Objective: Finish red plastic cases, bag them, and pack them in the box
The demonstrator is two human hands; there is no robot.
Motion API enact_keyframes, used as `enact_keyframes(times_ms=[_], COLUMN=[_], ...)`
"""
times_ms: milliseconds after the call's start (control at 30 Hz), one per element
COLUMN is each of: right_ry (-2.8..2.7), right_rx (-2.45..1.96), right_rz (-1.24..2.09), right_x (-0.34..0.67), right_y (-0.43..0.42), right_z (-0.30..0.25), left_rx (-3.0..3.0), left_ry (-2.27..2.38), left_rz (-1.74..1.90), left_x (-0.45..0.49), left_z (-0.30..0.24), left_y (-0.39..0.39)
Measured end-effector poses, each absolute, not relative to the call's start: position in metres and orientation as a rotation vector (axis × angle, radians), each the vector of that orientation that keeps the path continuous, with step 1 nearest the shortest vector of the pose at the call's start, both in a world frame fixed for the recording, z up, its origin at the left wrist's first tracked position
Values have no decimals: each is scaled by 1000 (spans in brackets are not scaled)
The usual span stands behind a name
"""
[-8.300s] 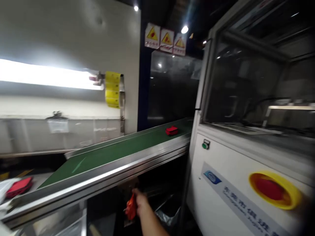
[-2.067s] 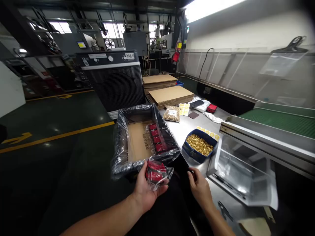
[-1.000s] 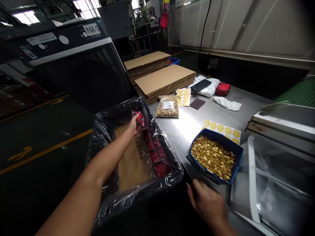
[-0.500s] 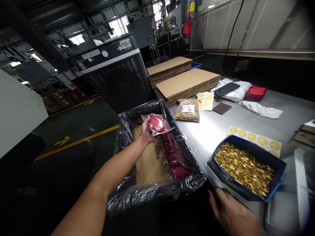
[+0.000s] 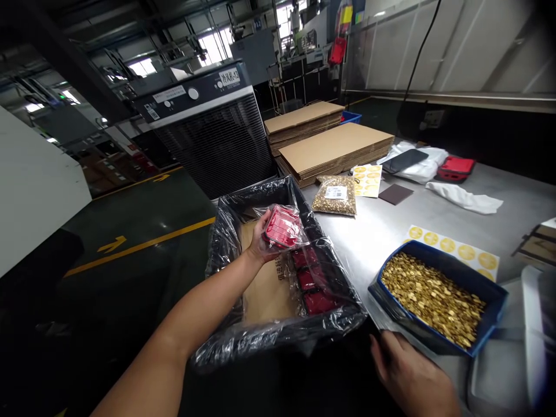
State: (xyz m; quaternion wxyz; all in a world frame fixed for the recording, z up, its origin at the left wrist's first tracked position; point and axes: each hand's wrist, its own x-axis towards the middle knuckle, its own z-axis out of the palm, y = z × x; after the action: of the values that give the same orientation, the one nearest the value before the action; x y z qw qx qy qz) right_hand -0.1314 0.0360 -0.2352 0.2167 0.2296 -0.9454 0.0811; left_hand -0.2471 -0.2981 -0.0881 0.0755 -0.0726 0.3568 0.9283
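In the head view my left hand (image 5: 260, 238) is closed around a red item in a clear plastic bag (image 5: 284, 226); its exact kind I cannot make out. It is held above a bin lined with black and clear plastic (image 5: 278, 341). Inside the bin, several similar red items (image 5: 319, 301) stand in a row at the right, beside a brown cardboard piece (image 5: 267, 295). At the table's front edge, my right hand (image 5: 412, 370) has its thumb and forefinger apart, with nothing visible between them. Its other fingers are partly hidden. Nearby is a blue tray (image 5: 495, 313) of small gold-coloured metal pieces (image 5: 434, 295).
On the metal table (image 5: 365, 231) lie a bag of gold-coloured pieces (image 5: 334, 196), yellow sticker sheets (image 5: 467, 252), stacked cardboard (image 5: 339, 147), a dark phone-like slab (image 5: 406, 160), a red case (image 5: 456, 168) and a white cloth (image 5: 464, 198). A black air cooler (image 5: 217, 139) stands behind the bin.
My left hand has turned the bagged red item, so more of its flat face shows, and moved it slightly right and down. My right hand stays by the table edge. The view has shifted slightly.
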Motion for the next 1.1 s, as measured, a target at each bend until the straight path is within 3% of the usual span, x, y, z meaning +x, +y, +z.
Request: enact_keyframes(times_ms=[300,400,500,633,767,1100], right_ry=[-2722,-2753,-2380,-2180,-2140,-2085], right_rx=[557,287,55,408,525,494], right_rz=[326,831,1380,1647,1795,1912], right_x=[-132,-127,-102,-53,-32,-19], right_y=[38,30,-3,-69,-105,-114], right_z=[-240,-215,-159,-80,-49,-49], left_rx=[-116,-48,12,47,87,52], left_ry=[910,846,792,730,634,701], left_rz=[2718,2691,2669,2644,2631,2802], left_x=[-199,-174,-148,-113,-89,-60], left_z=[-59,-44,-32,-21,-20,-35], left_y=[-271,-260,-250,-236,-227,-226])
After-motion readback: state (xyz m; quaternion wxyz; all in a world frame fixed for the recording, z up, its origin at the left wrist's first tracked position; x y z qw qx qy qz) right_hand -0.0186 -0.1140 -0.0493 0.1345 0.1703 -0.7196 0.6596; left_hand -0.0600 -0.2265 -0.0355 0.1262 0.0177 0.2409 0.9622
